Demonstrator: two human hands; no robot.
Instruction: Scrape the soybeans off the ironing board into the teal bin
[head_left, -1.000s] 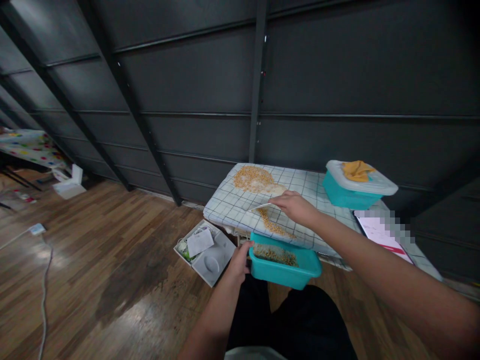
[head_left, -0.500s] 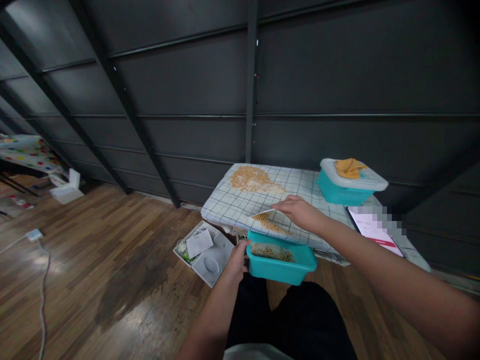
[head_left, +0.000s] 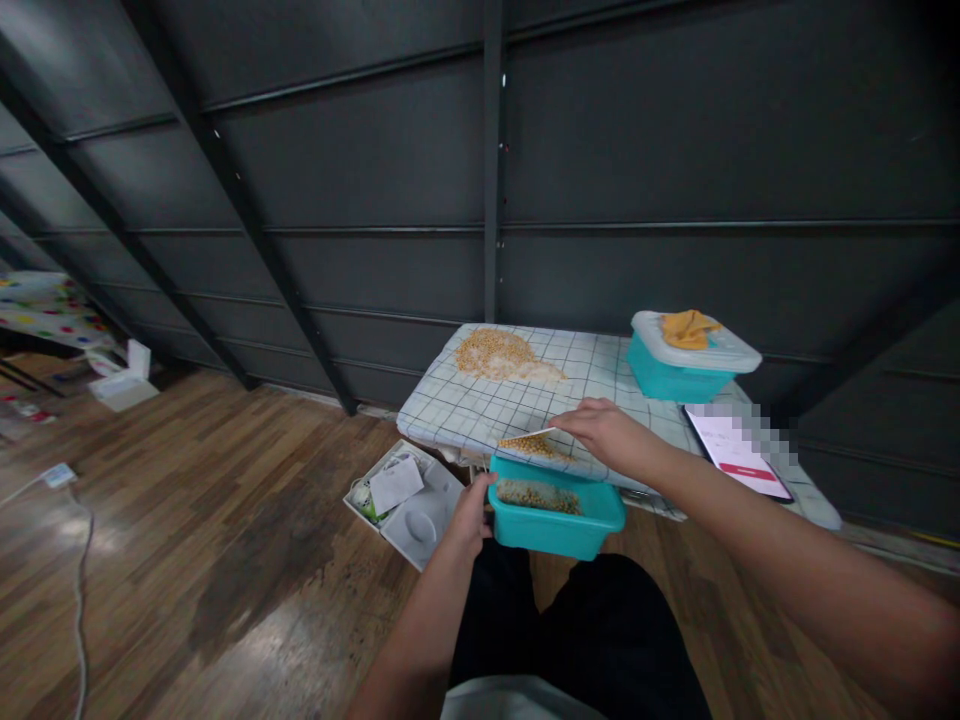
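Observation:
My left hand (head_left: 471, 515) is closed on the left end of a turquoise plastic bin (head_left: 551, 537), held above my lap against the table's front edge. Inside the bin lie yellow and whitish grains (head_left: 538, 495). My right hand (head_left: 604, 430) pinches a thin white strip (head_left: 534, 434), its exact kind unclear. The strip touches a small pile of yellow grains (head_left: 529, 446) at the cloth's front edge, just above the bin. A larger heap of yellow grains (head_left: 491, 352) mixed with finer white ones spreads over the back left of the checked tablecloth (head_left: 465, 408).
A lidded turquoise box (head_left: 679, 380) with an orange cloth (head_left: 688, 328) on top stands at the table's right. Nearby lies a tablet-like device (head_left: 739, 455). An open white box (head_left: 414, 540) sits on the floor, left of the bin. A cable (head_left: 81, 590) crosses the floor farther left.
My right hand and the white strip have shifted slightly down towards the table's front edge, and the strip lies flatter over the grains. The whole view has turned a little.

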